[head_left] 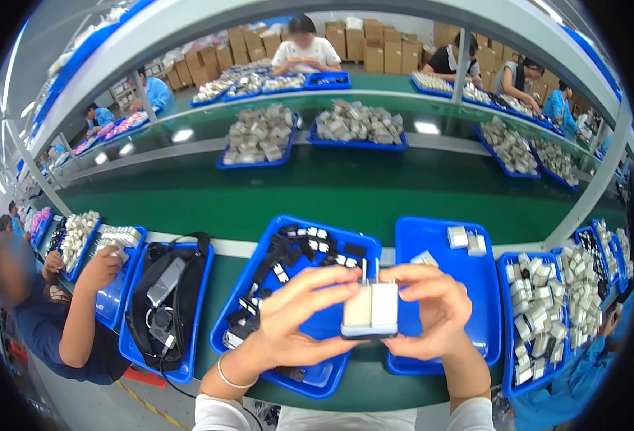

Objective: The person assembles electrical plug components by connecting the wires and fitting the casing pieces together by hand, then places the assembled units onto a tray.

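Layout of the trays
A blue rectangular plastic tray point(324, 377) with black plastic parts point(285, 251) lies below the left hand point(299, 316); second such tray point(479, 302) is below the right hand point(435, 309).

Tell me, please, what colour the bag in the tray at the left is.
The bag is black, as the head view shows.

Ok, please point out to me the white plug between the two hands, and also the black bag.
White plug point(384, 305): head view, on its whiter front part.
Black bag point(139, 309): head view, on dark fabric.
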`<act>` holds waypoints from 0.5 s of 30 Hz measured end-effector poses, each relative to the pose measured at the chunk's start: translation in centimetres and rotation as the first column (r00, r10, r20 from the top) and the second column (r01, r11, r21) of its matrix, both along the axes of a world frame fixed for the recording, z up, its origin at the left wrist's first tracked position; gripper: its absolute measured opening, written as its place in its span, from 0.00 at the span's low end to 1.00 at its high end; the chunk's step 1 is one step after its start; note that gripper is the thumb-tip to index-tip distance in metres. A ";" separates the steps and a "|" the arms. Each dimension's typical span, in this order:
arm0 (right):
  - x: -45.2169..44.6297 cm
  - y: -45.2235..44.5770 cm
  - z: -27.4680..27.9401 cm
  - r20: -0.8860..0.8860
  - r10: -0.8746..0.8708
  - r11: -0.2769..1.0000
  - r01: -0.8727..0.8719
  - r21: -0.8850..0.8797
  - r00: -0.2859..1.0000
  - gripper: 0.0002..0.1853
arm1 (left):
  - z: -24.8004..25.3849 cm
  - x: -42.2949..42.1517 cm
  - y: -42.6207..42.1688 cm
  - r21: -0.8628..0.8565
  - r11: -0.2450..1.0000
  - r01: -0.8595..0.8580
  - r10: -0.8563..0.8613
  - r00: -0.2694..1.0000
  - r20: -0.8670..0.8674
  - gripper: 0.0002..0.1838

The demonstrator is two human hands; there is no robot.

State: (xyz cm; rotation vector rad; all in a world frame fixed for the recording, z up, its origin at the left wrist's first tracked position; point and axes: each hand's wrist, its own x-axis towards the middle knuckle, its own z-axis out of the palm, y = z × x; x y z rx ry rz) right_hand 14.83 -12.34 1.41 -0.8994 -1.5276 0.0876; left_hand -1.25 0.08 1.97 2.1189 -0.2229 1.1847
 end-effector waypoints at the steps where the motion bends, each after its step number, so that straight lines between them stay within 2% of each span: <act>1: -0.1 0.0 0.0 -0.044 0.022 1.000 -0.023 -0.011 0.999 0.26 | -0.4 0.2 0.1 0.015 1.000 -0.008 0.008 0.999 0.031 0.29; 7: 0.5 0.0 0.0 -0.013 0.102 0.995 -0.103 -0.001 0.995 0.27 | -0.6 0.3 0.3 0.066 0.998 0.011 -0.014 0.998 0.053 0.29; 10: 0.2 0.0 0.2 0.066 0.057 0.998 -0.058 0.027 0.996 0.30 | -0.9 0.5 0.4 0.063 0.998 0.014 -0.020 0.996 0.086 0.29; 15: -0.6 0.0 0.5 0.091 -0.024 0.998 0.019 0.053 0.996 0.33 | -0.9 0.6 0.1 0.072 0.997 -0.013 0.005 0.994 0.113 0.28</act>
